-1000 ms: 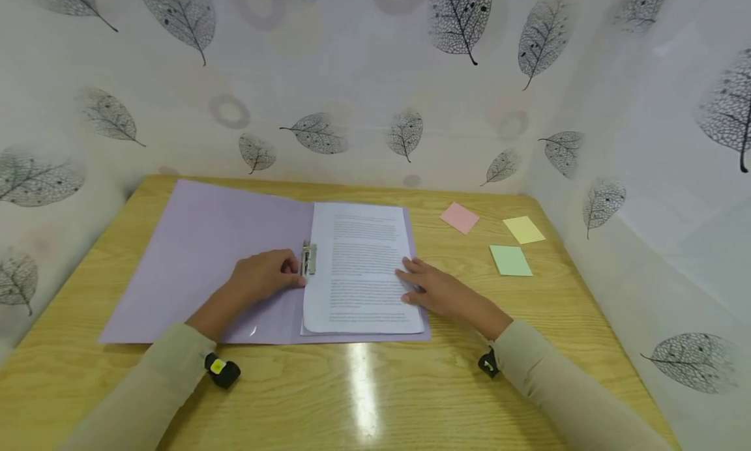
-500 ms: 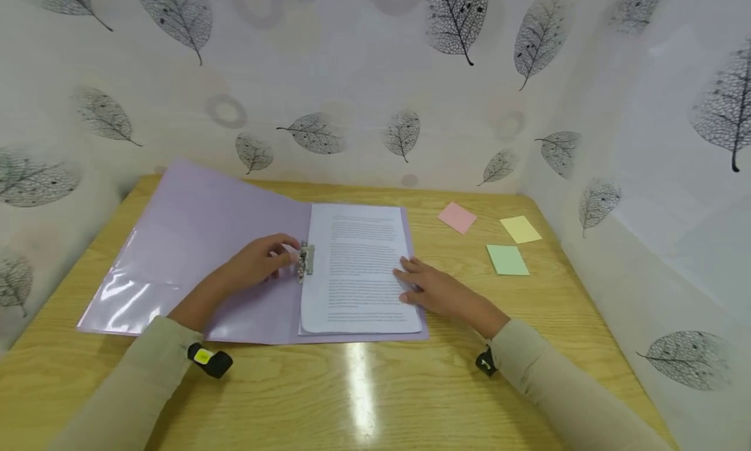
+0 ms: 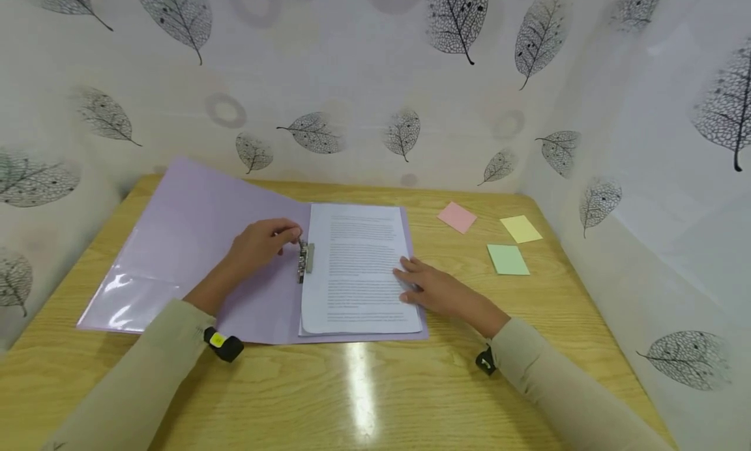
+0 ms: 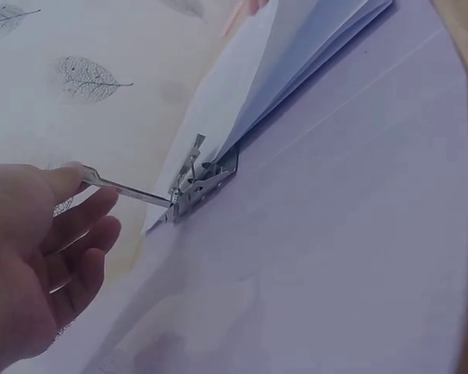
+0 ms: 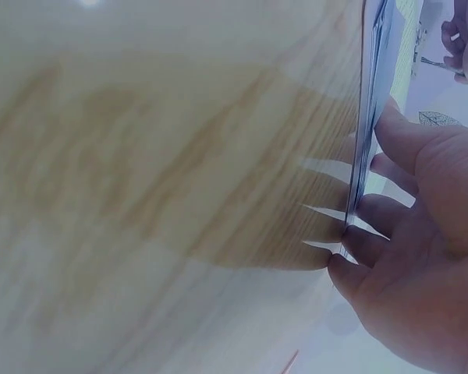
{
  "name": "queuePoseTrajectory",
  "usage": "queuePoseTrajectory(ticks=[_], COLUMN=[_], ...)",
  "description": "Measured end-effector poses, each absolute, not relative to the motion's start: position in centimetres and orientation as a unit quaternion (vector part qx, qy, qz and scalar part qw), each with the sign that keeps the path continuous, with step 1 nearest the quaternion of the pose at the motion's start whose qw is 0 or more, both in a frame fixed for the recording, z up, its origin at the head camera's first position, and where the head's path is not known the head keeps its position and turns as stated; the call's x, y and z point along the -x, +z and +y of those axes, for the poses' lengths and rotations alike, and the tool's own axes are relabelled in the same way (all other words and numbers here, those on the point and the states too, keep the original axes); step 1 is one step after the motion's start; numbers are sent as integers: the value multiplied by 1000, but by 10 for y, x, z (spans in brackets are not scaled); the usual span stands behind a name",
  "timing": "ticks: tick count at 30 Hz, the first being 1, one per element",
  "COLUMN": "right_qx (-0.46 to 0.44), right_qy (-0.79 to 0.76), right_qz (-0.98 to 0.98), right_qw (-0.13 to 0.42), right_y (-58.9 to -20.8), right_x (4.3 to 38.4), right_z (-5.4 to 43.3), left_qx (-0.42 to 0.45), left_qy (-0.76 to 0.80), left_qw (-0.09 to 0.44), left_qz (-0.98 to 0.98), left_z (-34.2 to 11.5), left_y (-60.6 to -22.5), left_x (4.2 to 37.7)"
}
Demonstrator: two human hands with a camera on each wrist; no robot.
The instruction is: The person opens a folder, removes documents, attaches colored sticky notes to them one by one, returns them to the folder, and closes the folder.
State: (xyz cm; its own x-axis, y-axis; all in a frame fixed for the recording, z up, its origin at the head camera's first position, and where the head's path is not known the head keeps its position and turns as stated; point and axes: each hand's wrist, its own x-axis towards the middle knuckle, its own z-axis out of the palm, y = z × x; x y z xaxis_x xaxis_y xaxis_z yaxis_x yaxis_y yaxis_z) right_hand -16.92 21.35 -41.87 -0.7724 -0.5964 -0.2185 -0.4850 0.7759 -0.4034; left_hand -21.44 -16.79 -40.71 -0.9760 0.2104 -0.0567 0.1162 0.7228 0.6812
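Our left hand (image 3: 258, 244) has shifted up, pinching the metal lever (image 4: 132, 190) | folder (image 3: 188, 242) holds papers (image 3: 364, 268) | right hand (image 3: 437, 291), loosely spread, touches papers | wooden table (image 3: 281, 392), leaf-print wall (image 3: 352, 47)

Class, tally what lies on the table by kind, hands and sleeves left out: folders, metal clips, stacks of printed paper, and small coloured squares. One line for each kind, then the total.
Folder: 1
Metal clip: 1
Paper stack: 1
Pink square, yellow square, green square: 3
Total: 6
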Motion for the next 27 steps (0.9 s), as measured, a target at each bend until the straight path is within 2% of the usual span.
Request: queuePoseTrajectory(ticks=[9, 16, 27], right_qx=[283, 283, 275], right_qy=[-170, -170, -169], right_qz=[928, 928, 930], right_qw=[174, 174, 176], right_y=[-421, -419, -416], right_x=[169, 168, 168], right_z=[214, 211, 210], left_qx=[-79, -78, -75], left_qy=[349, 369, 331], left_qw=[34, 26, 46], left_qz=[933, 926, 940], left_z=[-162, -159, -155], left_y=[-421, -428, -440], left_x=[241, 247, 257])
